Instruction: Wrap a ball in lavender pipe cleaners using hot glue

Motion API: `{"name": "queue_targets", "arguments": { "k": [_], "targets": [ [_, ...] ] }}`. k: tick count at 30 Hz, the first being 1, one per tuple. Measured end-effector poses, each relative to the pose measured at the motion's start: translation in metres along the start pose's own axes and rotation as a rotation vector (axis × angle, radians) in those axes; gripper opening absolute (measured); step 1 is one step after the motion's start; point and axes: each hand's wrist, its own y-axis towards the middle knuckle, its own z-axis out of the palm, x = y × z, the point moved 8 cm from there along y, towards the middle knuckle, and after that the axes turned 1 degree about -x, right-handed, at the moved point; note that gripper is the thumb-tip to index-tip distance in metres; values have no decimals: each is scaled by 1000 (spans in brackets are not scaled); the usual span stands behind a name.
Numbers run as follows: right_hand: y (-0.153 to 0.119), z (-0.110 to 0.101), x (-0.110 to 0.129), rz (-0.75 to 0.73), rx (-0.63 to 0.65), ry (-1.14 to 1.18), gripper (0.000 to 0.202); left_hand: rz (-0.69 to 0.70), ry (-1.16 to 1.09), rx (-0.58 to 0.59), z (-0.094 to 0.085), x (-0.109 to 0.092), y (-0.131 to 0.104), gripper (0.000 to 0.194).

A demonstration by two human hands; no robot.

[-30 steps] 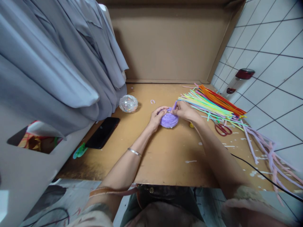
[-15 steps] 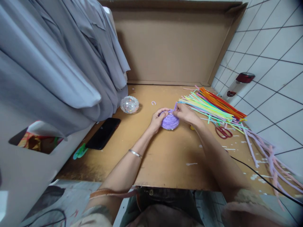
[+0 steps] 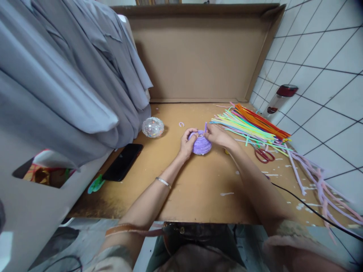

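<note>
A purple dome wound from fuzzy pipe cleaner [image 3: 202, 146] sits low over the table between my hands. My left hand [image 3: 187, 143] grips its left side, thumb on top near the small centre opening. On the other side, my right hand [image 3: 217, 134] pinches the upright loose end of a purple pipe cleaner [image 3: 205, 127] at the dome's upper right edge. Farther left stands a clear ball [image 3: 153, 127] with a whitish, speckled covering around it. A small pale curved scrap [image 3: 181, 124] lies between the ball and my left hand.
Bundled colourful pipe cleaners [image 3: 255, 122] lie at right, beside red-handled scissors [image 3: 264, 155]. A jar with a red lid [image 3: 279, 100] stands by the tiled wall. At left are a black phone [image 3: 123, 162], a green clip [image 3: 96, 184] and hanging grey cloth [image 3: 85, 75]. A black cable [image 3: 306, 206] crosses the right.
The view has shifted slightly, so most things appear a little farther left. Both hands keep their hold on the purple dome and the pipe cleaner end, with hardly any movement.
</note>
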Motion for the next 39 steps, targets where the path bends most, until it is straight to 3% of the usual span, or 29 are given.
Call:
{"name": "queue_targets", "arguments": {
  "k": [5, 11, 17, 28, 39],
  "targets": [
    [1, 2, 0, -24, 10, -23, 28, -6, 4, 70, 4, 2, 2, 23],
    [1, 5, 6, -66, 2, -30, 27, 11, -3, 16, -5, 5, -4, 26],
    [2, 7, 6, -58, 7, -8, 23, 14, -1, 62, -4, 2, -8, 32],
    [9, 8, 2, -154, -92, 335, 31, -12, -46, 76, -1, -2, -8, 34],
    [7, 4, 7, -124, -78, 329, 37, -22, -64, 74, -2, -2, -6, 36]
  ]
}}
